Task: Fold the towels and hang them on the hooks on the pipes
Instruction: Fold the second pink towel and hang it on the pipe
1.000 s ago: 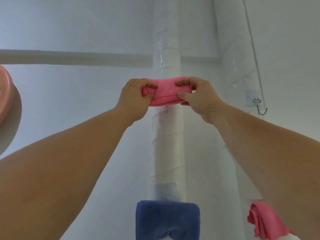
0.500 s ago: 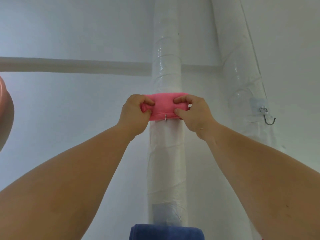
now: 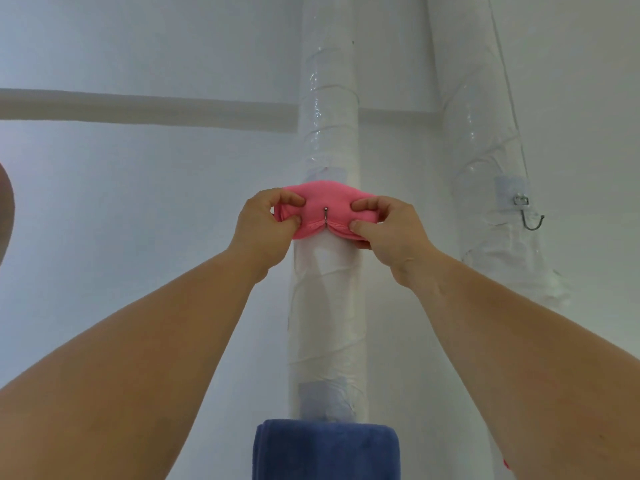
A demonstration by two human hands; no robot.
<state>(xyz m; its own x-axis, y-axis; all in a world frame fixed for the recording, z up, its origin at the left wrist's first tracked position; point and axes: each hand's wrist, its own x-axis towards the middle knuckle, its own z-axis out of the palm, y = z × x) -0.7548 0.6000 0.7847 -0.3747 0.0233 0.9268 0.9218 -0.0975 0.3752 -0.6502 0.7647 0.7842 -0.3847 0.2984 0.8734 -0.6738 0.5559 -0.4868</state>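
A folded pink towel (image 3: 323,199) is pressed against the middle white wrapped pipe (image 3: 327,306). The tip of a small metal hook (image 3: 325,214) pokes up in front of the towel's lower edge. My left hand (image 3: 266,230) pinches the towel's left end. My right hand (image 3: 384,230) pinches its right end. A folded blue towel (image 3: 325,448) hangs lower on the same pipe. On the right pipe (image 3: 485,150) a bare metal hook (image 3: 530,216) sticks out from a clear pad.
A white wall with a horizontal ledge (image 3: 138,107) lies behind the pipes. A brownish round object (image 3: 5,209) shows at the left edge. A sliver of pink cloth (image 3: 507,464) peeks out beside my right forearm at the bottom.
Both hands have pushed the pink towel down onto the hook, whose tip now shows in front of the cloth. The view has tilted, so the blue towel sits higher in frame than half a second ago.
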